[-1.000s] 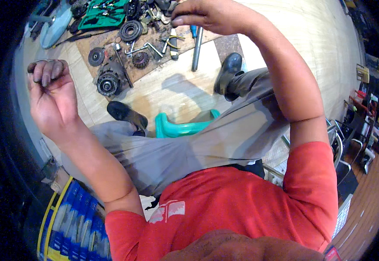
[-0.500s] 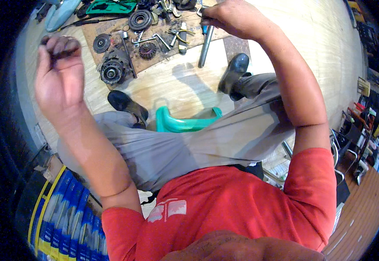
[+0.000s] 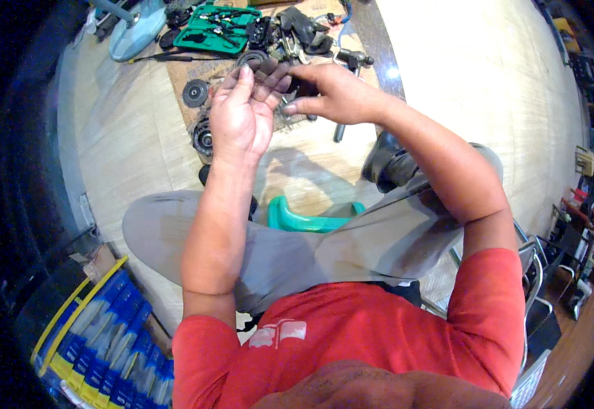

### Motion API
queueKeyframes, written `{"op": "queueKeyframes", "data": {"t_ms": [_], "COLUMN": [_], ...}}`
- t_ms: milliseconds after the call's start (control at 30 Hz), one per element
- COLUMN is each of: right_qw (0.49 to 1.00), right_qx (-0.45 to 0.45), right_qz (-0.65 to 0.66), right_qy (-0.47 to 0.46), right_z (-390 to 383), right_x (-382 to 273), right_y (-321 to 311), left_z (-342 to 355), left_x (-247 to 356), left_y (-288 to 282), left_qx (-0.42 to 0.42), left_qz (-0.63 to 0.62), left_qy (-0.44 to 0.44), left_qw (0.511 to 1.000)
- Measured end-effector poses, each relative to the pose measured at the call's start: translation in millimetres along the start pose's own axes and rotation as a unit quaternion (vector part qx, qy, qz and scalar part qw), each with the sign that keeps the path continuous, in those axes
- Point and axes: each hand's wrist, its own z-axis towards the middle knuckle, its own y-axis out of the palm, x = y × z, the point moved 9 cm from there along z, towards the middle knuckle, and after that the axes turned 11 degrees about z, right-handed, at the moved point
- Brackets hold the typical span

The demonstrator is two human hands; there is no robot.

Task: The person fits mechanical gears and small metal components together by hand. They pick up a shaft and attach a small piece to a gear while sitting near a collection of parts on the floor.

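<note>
My left hand (image 3: 246,116) is raised palm up over the near part of a cardboard mat (image 3: 181,71). Its fingers are spread and blackened with grime. Just to its right, my right hand (image 3: 334,95) hovers close to the left fingertips, thumb and forefinger apart; its other fingers are partly hidden and look dark. I make out nothing held in either hand. Around them on the mat lie a black pulley (image 3: 196,93), a round ribbed part (image 3: 250,58) and a motor-like housing (image 3: 203,138), partly covered by my left wrist. A metal tube (image 3: 339,132) shows below my right hand.
Farther off are a green tool case (image 3: 211,42), dark gloves (image 3: 303,31) and a hammer-like tool (image 3: 355,58). A green stool (image 3: 307,223) stands between my legs. Blue and yellow packages (image 3: 99,341) fill a rack at lower left. Cluttered shelves (image 3: 586,225) line the right.
My right hand has come back from the tools at the mat's far right. My left hand has moved right and its curled fingers have spread; the hands are now close together. The view has shifted.
</note>
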Motion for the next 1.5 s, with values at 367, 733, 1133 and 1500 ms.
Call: {"op": "queueKeyframes", "data": {"t_ms": [367,733,1133,1500], "right_qw": [0.957,0.942,0.969,0.983], "right_qx": [0.066,0.084,0.138,0.107], "right_qz": [0.236,0.288,0.168,0.076], "right_qy": [0.156,0.152,0.119,0.128], "right_z": [0,0,0,-4], "right_x": [23,19,17,10], "right_y": [4,1,-14,-5], "left_z": [-4,-7,-1,7], "left_x": [-4,0,-15,13], "left_y": [20,27,20,-12], "left_qx": [-0.036,-0.073,-0.093,0.055], "left_qz": [-0.014,-0.011,-0.012,-0.020], "left_qy": [0.002,0.033,0.002,0.043], "left_qw": [0.999,0.997,0.996,0.997]}}
